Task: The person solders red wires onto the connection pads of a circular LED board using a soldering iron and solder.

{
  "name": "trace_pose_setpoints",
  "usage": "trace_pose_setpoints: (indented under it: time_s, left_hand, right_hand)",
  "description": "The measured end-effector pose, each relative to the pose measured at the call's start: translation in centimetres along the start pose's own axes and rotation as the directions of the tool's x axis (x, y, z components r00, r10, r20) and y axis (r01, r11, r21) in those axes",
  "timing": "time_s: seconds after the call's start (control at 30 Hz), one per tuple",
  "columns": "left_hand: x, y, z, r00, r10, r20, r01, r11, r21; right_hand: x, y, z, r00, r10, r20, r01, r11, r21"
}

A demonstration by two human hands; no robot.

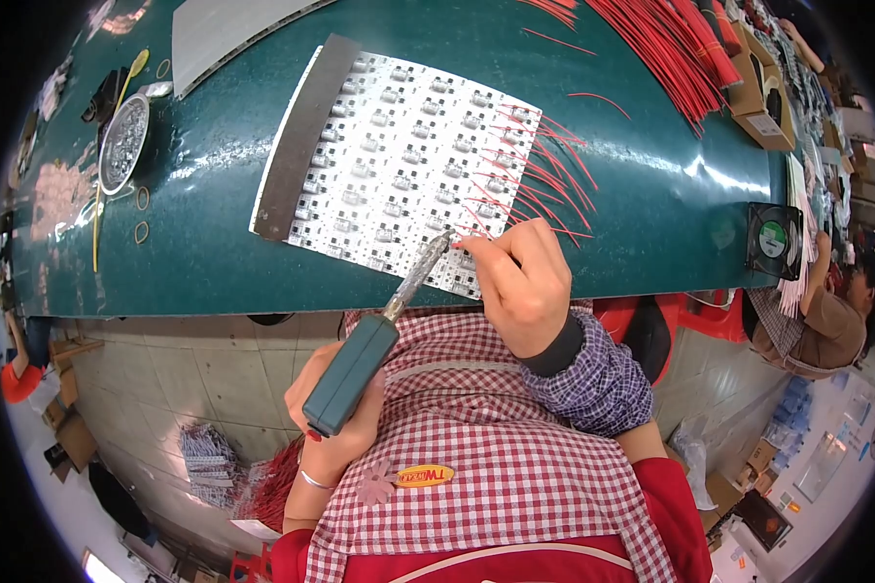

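Observation:
My left hand (338, 413) is wrapped round the green body of a soldering iron (352, 371), whose metal barrel points up and away to the right. Its tip meets a white circuit board panel (360, 185) close to the near right corner. Right beside that tip, the fingers of my right hand (525, 287) pinch the end of a red wire. Rows of small components cover the panel, and several red wires (564, 180) stick out along its right side. A dark flat bar (306, 146) lies over the panel's left edge.
A metal bowl (124, 144) stands at the left on the green table (214, 194), near rubber bands (142, 231). Bundles of red wires (651, 58) lie at the far right beside a cardboard box (763, 92). A black fan (774, 240) stands near the right edge. Another person (826, 321) sits beyond.

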State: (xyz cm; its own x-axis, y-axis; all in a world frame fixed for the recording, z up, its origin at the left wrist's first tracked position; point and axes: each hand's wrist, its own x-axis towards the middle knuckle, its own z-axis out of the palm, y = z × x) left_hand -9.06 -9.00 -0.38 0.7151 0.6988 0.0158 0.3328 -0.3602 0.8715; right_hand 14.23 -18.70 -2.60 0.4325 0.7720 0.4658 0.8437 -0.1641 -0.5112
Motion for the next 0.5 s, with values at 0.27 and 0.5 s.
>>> trace_pose_setpoints:
  time_s: [0.27, 0.5]
  left_hand:
    - [0.64, 0.67, 0.14, 0.999, 0.037, -0.001, -0.037, 0.997, 0.072]
    - [0.39, 0.33, -0.21, 1.0, -0.01, 0.004, 0.009, 0.999, 0.043]
  right_hand:
    - [-0.36, 0.07, 0.07, 1.0, -0.018, 0.026, 0.019, 0.999, -0.03]
    - [-0.23, -0.23, 0.17, 1.0, -0.001, 0.003, 0.001, 0.999, -0.041]
